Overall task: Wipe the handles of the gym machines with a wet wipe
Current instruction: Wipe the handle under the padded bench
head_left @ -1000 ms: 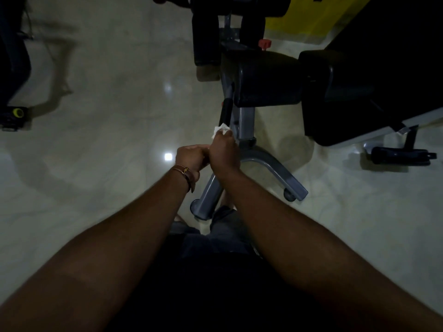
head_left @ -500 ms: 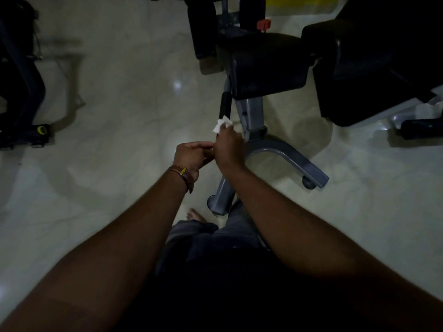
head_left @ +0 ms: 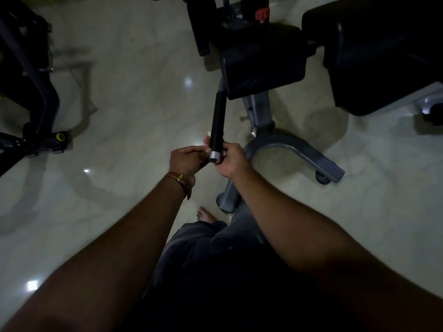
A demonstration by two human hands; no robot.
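Floor point(head_left: 134, 121): pale glossy tile is reflecting ceiling lights.
Handle point(head_left: 218, 121): black grip with silver end cap is jutting from the grey gym machine point(head_left: 282, 149) toward me.
Left hand point(head_left: 185, 159): my fingers are curling against the handle's lower end.
Right hand point(head_left: 231, 159): I am gripping beside the cap.
Wipe: hidden; I cannot tell where.

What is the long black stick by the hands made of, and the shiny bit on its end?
The black handle looks like matte rubber or foam over a bar; it gives no shine. Its end cap looks like bare metal, silvery and glinting. The grey curved base looks like painted metal tube.
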